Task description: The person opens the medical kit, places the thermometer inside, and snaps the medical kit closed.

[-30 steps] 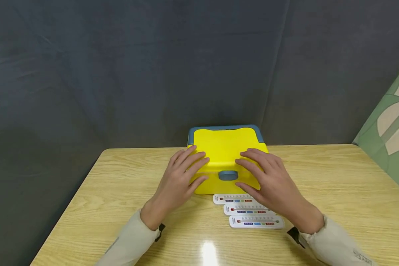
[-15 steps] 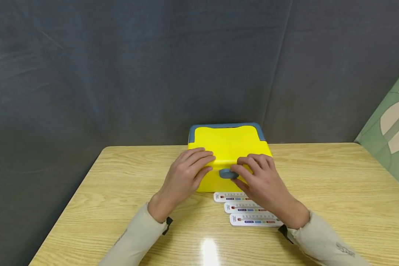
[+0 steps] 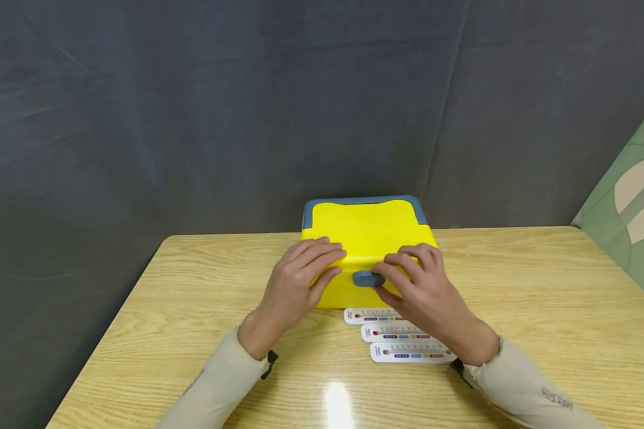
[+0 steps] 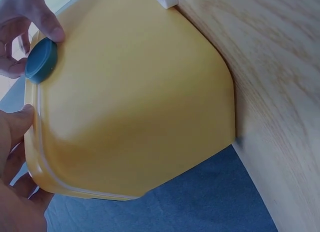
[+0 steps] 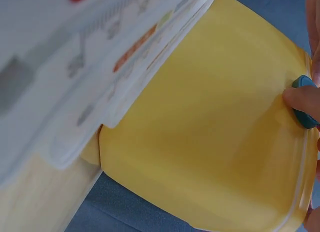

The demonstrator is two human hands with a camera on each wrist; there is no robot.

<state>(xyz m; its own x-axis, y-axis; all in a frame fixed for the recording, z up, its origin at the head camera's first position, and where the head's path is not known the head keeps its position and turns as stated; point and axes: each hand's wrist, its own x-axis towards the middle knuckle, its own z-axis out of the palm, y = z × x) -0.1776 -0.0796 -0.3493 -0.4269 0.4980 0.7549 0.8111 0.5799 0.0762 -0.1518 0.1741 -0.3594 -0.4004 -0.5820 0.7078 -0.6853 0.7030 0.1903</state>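
A yellow box (image 3: 365, 229) with a blue-grey handle (image 3: 362, 199) lies at the table's far edge, its lid down. My right hand (image 3: 429, 292) pinches the round blue latch (image 3: 367, 279) on the box's front between thumb and index finger, its other fingers on the lid. Left of the latch, my left hand (image 3: 295, 280) grips the lid's front edge, fingertips on top and thumb in front. The left wrist view shows this latch (image 4: 41, 61) and the thumb of my left hand (image 4: 15, 157) at the lid seam.
Three white thermometers (image 3: 413, 353) lie stacked in a stepped row before the box, partly under my right hand. They loom close in the right wrist view. The wooden table (image 3: 220, 280) meets a dark cloth (image 3: 247, 119) behind; a patterned panel (image 3: 638, 196) stands at right.
Both hands were spread over the box. My right thumb and index finger have come together on the latch, and my left hand has moved inward onto the lid edge. The lid stays down.
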